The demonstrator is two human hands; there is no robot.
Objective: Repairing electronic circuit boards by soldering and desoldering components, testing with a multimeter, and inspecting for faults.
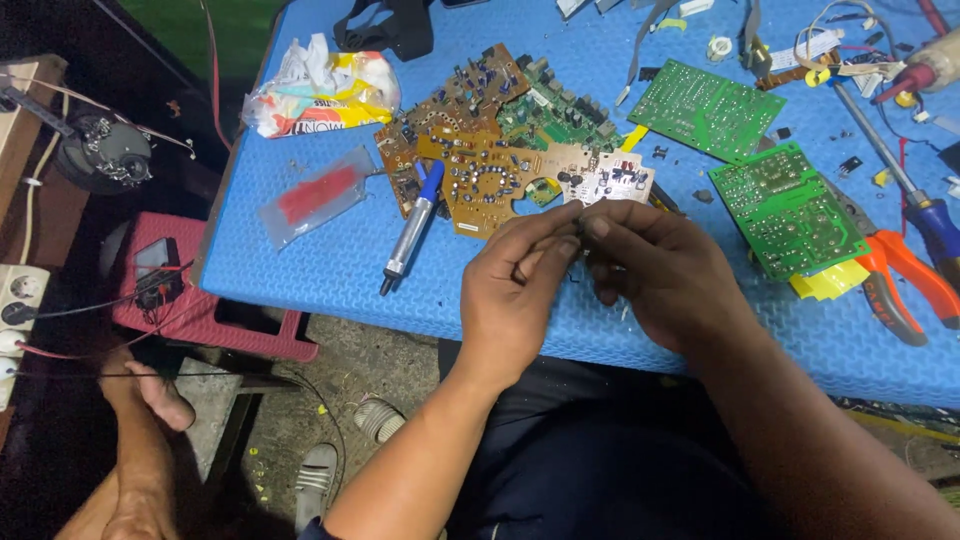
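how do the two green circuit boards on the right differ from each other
The upper green board lies bare on the blue mat, while the lower green board rests partly on yellow sheets. The upper one sits farther from the right hand; the lower one lies just beside it, next to the orange-handled pliers. Both are green, roughly rectangular, lying flat and tilted on the mat.

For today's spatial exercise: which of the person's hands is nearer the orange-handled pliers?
Right. The right hand is beside the pliers, across the green board; the left hand lies farther away, beyond the right.
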